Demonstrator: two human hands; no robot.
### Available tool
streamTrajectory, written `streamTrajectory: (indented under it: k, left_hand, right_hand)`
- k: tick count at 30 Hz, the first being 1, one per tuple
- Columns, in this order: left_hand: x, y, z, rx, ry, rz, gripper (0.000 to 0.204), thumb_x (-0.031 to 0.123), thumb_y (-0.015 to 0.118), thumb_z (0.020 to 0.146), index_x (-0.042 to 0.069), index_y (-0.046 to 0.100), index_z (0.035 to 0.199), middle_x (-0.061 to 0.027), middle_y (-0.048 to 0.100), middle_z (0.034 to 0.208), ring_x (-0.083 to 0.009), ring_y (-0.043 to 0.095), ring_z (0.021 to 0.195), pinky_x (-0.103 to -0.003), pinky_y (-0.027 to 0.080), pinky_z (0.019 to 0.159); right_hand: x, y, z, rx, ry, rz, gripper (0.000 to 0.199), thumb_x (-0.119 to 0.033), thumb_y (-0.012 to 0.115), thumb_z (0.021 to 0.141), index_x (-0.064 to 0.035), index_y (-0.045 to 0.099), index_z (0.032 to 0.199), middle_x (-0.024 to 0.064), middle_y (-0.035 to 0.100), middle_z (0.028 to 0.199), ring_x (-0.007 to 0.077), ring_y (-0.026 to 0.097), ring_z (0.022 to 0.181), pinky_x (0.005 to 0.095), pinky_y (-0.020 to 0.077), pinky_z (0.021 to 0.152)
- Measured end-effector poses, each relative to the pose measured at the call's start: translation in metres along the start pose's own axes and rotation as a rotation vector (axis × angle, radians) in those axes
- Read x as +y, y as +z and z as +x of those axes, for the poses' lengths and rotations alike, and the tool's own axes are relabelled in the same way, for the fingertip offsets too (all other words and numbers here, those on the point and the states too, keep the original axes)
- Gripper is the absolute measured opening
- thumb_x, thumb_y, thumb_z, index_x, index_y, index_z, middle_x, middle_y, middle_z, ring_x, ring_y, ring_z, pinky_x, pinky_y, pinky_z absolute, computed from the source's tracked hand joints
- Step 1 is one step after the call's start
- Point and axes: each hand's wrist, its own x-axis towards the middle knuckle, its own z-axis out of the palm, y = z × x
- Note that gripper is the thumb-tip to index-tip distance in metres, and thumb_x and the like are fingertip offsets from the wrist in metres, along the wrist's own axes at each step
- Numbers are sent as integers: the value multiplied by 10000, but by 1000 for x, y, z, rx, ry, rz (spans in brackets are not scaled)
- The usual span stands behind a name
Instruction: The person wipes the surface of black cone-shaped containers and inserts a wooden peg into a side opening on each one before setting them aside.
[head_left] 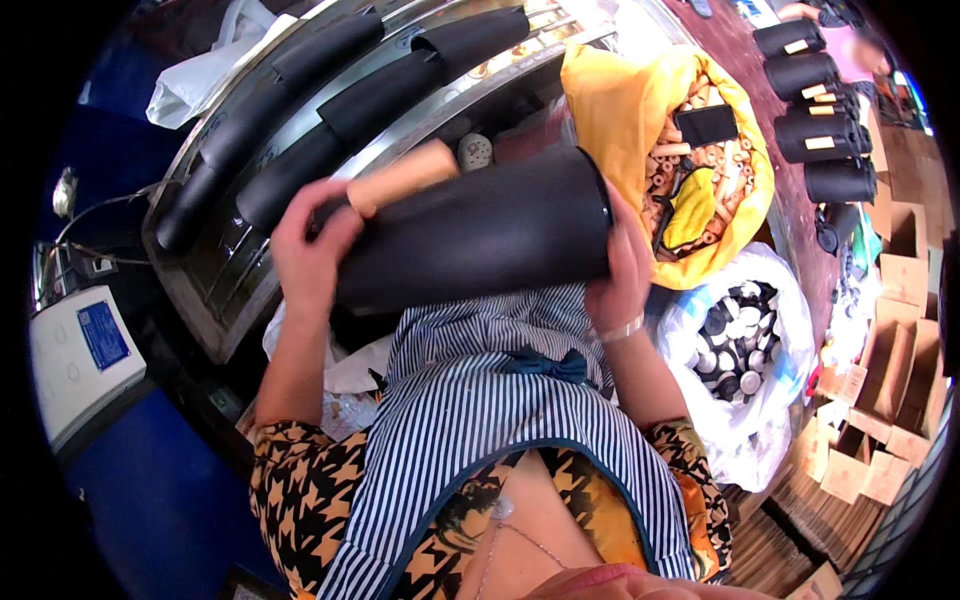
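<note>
A large, smooth black cylinder (480, 235) lies crosswise in front of my chest, its right end higher than its left. My right hand (626, 265) wraps round its right end, fingers along the rim. At the other end is my left hand (318, 245), fingers curled and slightly blurred. It grips a short tan wooden-looking rod (408, 176) that lies along the cylinder's far side. Whether the left fingers also hold the cylinder cannot be made out.
Long black sleeves (375, 95) sit on rods over a metal-framed rack (215, 325) ahead left. A yellow sack (610, 100) holds tan tubes, a phone (706, 125) and a yellow glove (692, 205). A white bag (690, 390) contains black-and-silver caps. Black cylinders (820, 135) and cardboard boxes (890, 350) stand right.
</note>
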Motion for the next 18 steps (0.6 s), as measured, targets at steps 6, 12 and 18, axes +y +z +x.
streamTrajectory:
  k: [6,12,18]
  left_hand:
    - [45,20,-37,-325,1207,362,182,103,728,738,64,711,915,-54,681,881,-176,671,820,-312,565,826]
    - [10,33,-22,-92,-226,-202,231,80,599,908,-24,639,1110,-97,679,885,-163,645,853,-277,495,848]
    - [79,72,-68,-631,1631,269,148,81,686,729,48,689,873,-49,657,860,-160,665,783,-310,577,774]
  right_hand:
    - [43,-35,25,46,607,265,478,-308,465,993,50,514,1306,161,565,1299,263,538,1209,361,445,1006]
    - [22,-39,-16,-14,-263,-350,480,-287,301,1039,4,472,1381,147,565,1313,262,544,1199,324,345,1083]
    - [81,-103,23,-256,1043,85,440,-334,474,997,-12,590,1274,117,638,1219,234,595,1116,332,427,999]
